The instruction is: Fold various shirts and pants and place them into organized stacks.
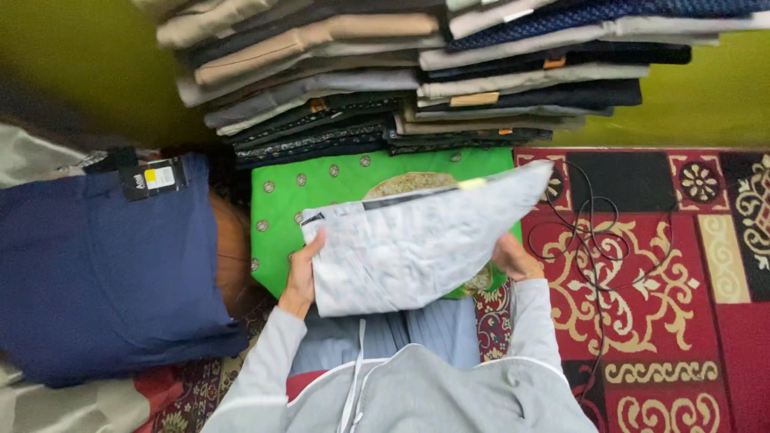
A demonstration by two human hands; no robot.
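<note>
I see my left hand (301,277) and right hand (513,258), each grip closed on an edge of a pale grey folded garment (409,244), soft and mottled, held over a bright green embroidered cloth (321,188). Beyond rise stacks of folded trousers (417,72).

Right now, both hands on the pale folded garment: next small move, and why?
Probably lower the pale folded garment flat onto the green cloth. The left hand and right hand hold its edges, and its far corner is lifted and tilted.
</note>
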